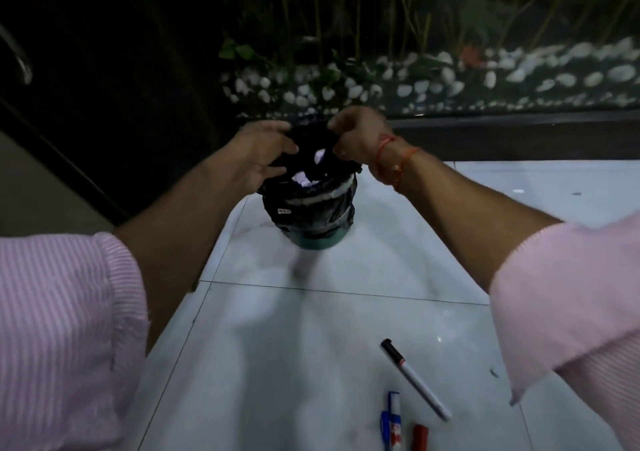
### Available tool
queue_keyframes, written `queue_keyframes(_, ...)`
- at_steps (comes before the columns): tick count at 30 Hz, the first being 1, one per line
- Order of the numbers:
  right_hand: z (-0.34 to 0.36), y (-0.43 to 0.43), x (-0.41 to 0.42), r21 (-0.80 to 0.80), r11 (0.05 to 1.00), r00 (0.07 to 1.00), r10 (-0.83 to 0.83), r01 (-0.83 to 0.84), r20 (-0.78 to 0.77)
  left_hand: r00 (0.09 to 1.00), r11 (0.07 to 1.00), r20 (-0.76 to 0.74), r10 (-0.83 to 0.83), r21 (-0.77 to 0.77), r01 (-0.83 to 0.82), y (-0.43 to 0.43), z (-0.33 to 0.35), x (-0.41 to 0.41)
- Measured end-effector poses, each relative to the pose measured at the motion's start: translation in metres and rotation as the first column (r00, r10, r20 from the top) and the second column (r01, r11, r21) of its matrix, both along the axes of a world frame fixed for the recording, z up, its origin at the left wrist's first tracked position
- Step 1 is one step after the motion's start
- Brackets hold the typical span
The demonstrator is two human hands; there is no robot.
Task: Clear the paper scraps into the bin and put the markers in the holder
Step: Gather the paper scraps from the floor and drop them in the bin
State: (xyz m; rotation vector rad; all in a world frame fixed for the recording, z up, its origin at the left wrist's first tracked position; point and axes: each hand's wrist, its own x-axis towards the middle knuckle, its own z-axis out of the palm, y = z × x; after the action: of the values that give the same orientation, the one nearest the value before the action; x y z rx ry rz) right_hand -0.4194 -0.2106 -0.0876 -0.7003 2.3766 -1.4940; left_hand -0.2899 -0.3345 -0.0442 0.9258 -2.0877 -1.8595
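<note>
Black liner (309, 136) of the bin (311, 213) looks thin and soft; left hand (263, 154) and right hand (356, 135) both pinch its upper edge, probably the best hold.

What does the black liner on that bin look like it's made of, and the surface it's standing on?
The black liner looks like thin plastic film: crinkled, bunched at the top, with shiny highlights. The surface under the bin looks like polished tile, perhaps ceramic or marble: glossy white, reflective, with straight joint lines.
</note>
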Motion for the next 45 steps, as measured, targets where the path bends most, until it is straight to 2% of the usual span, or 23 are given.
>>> queue_keyframes(3, -0.019, 0.036, 0.018, -0.098, 0.994, 0.997, -0.052, 0.058, 0.057, 0.999, 0.999, -0.043, -0.026, 0.023, 0.027, 0.016, -0.013, 0.017)
queue_keyframes(6, -0.036, 0.074, 0.045, -0.133, 0.988, 0.995, -0.062, 0.071, 0.074, 0.994, 0.994, -0.003, -0.110, 0.029, 0.110, 0.044, -0.031, 0.030)
queue_keyframes(11, -0.077, 0.133, 0.080, -0.142, 0.984, 0.966, -0.073, 0.111, 0.248, 0.973, 0.972, 0.072, -0.220, 0.105, 0.212, 0.097, -0.078, 0.039)
queue_keyframes(15, -0.113, 0.187, 0.102, -0.030, 0.979, 0.927, -0.179, 0.200, 0.330, 0.924, 0.936, 0.185, -0.335, 0.174, 0.305, 0.136, -0.126, 0.047)
queue_keyframes(17, -0.129, 0.215, 0.109, 0.056, 0.970, 0.919, -0.241, 0.236, 0.313, 0.889, 0.919, 0.247, -0.387, 0.180, 0.350, 0.153, -0.147, 0.051)
queue_keyframes(22, -0.163, 0.287, 0.108, 0.323, 0.897, 0.937, -0.341, 0.301, 0.073, 0.818, 0.878, 0.319, -0.478, 0.193, 0.438, 0.184, -0.193, 0.048)
queue_keyframes(25, -0.179, 0.324, 0.106, 0.444, 0.821, 0.925, -0.377, 0.359, -0.052, 0.785, 0.851, 0.342, -0.516, 0.101, 0.516, 0.200, -0.216, 0.038)
queue_keyframes(28, -0.198, 0.345, 0.104, 0.557, 0.761, 0.920, -0.392, 0.331, -0.011, 0.771, 0.814, 0.370, -0.518, -0.061, 0.577, 0.214, -0.232, 0.024)
queue_keyframes(31, -0.209, 0.344, 0.111, 0.595, 0.753, 0.949, -0.312, 0.281, -0.053, 0.740, 0.694, 0.408, -0.535, -0.287, 0.660, 0.220, -0.249, 0.010)
queue_keyframes(33, -0.215, 0.337, 0.116, 0.588, 0.769, 0.966, -0.237, 0.253, -0.105, 0.728, 0.624, 0.439, -0.526, -0.383, 0.681, 0.221, -0.261, 0.004)
queue_keyframes(38, -0.223, 0.320, 0.114, 0.495, 0.856, 0.988, -0.116, 0.150, -0.097, 0.694, 0.496, 0.455, -0.559, -0.487, 0.719, 0.226, -0.272, -0.002)
queue_keyframes(40, -0.224, 0.319, 0.112, 0.462, 0.872, 0.986, -0.114, 0.160, -0.126, 0.658, 0.443, 0.437, -0.613, -0.500, 0.744, 0.232, -0.274, 0.000)
queue_keyframes(42, -0.223, 0.320, 0.110, 0.446, 0.882, 0.985, -0.103, 0.154, -0.135, 0.614, 0.407, 0.388, -0.687, -0.495, 0.768, 0.236, -0.276, 0.005)
queue_keyframes(45, -0.217, 0.316, 0.108, 0.414, 0.910, 0.993, 0.054, -0.005, -0.107, 0.570, 0.399, 0.275, -0.774, -0.485, 0.778, 0.233, -0.279, 0.012)
